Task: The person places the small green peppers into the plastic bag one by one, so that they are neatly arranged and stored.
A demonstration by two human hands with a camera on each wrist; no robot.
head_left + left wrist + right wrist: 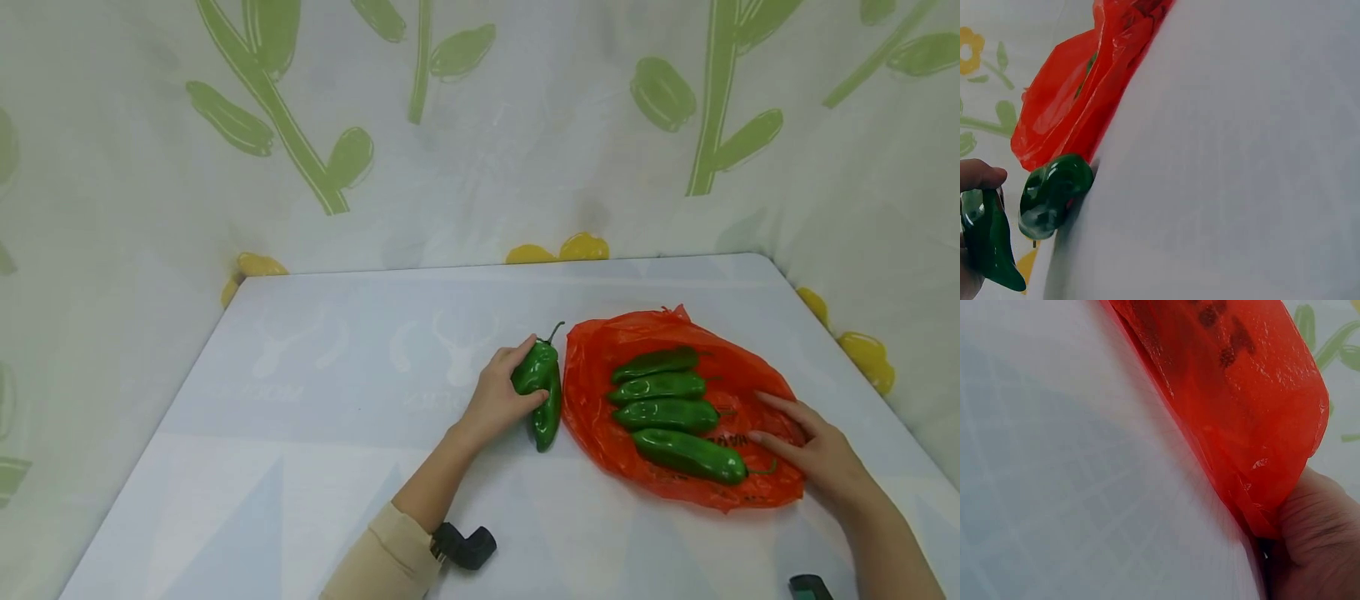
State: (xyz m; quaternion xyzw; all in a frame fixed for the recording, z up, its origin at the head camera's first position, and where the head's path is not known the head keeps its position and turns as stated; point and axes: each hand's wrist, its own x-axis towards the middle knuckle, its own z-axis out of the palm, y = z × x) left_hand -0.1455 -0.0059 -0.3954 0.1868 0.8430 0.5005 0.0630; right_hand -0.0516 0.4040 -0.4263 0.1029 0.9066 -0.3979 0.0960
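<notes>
My left hand (501, 398) holds a glossy green chili pepper (534, 368) by the bag's left side. In the left wrist view this pepper (988, 244) hangs tip down between thumb and fingers. Below it on the table lies a second green pepper (549, 421), close to the bag. Spread out and open, the red plastic bag (600, 337) has several green peppers (667, 414) lying side by side inside. At its right edge rests my right hand (825, 454), thumb and a finger extended over the inside; the bag hides the fingertips in the right wrist view.
The white table (315, 467) carries faint pale blue shapes. Behind it and along both sides runs a pale fabric wall (525, 167) with green leaf and yellow flower prints. Black wrist devices (467, 546) sit at both forearms.
</notes>
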